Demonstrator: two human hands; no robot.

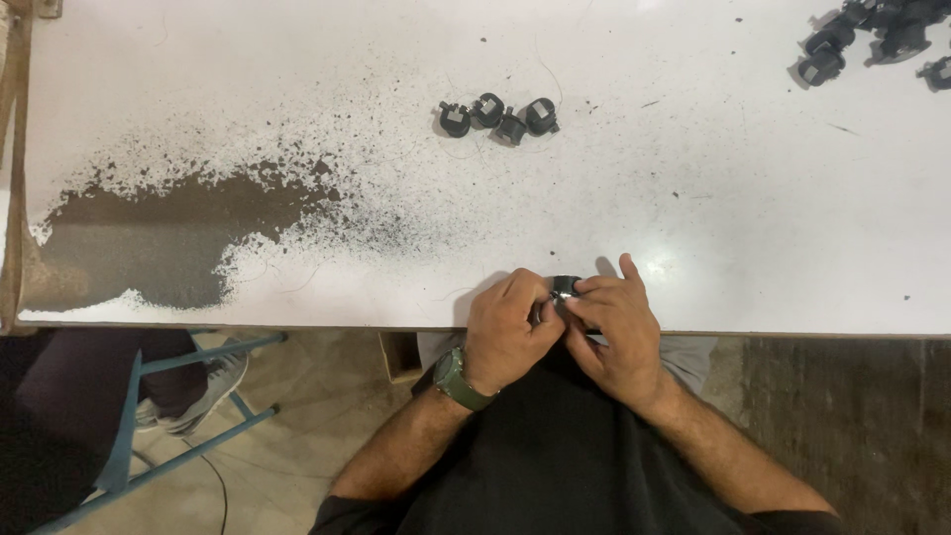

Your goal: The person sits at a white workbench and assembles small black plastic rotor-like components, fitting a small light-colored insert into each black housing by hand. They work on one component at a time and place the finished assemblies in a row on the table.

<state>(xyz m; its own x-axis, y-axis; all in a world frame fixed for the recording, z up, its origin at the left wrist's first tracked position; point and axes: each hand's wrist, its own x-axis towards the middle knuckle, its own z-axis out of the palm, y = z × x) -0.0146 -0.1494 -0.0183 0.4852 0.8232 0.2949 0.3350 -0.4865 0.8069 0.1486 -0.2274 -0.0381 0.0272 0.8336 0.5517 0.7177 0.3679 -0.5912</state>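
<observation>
Down at the lower middle of the frame, both hands meet at the near edge of a white table. Left hand, with a green watch on its wrist, curled, fingers pressed against a small black part from the left. Right hand closes on the same part from the right, thumb and forefinger pinching it, the forefinger stretched up past it toward the table. Part sits between the two sets of fingertips, just over the table edge; a pale glint shows on its face, detail too small to read. Both grips are closed on the part, none of the fingers spread. Upper middle of the frame: cluster of four similar black parts lying on the table, touching or nearly so, well apart from the hands. Upper right corner: larger pile of like black pieces, partly cut by the frame edge. Left half of the table: broad patch of dark powder, dense at the left and thinning to scattered specks toward the middle; stray specks reach across to the right side too. Below the table edge, lower left: blue metal frame of a stool, and beside it a grey shoe and a dark trouser leg of another person. Floor under the table is pale stone at the left, dark at the right. The wearer's dark shirt fills the bottom centre, both forearms bare.
</observation>
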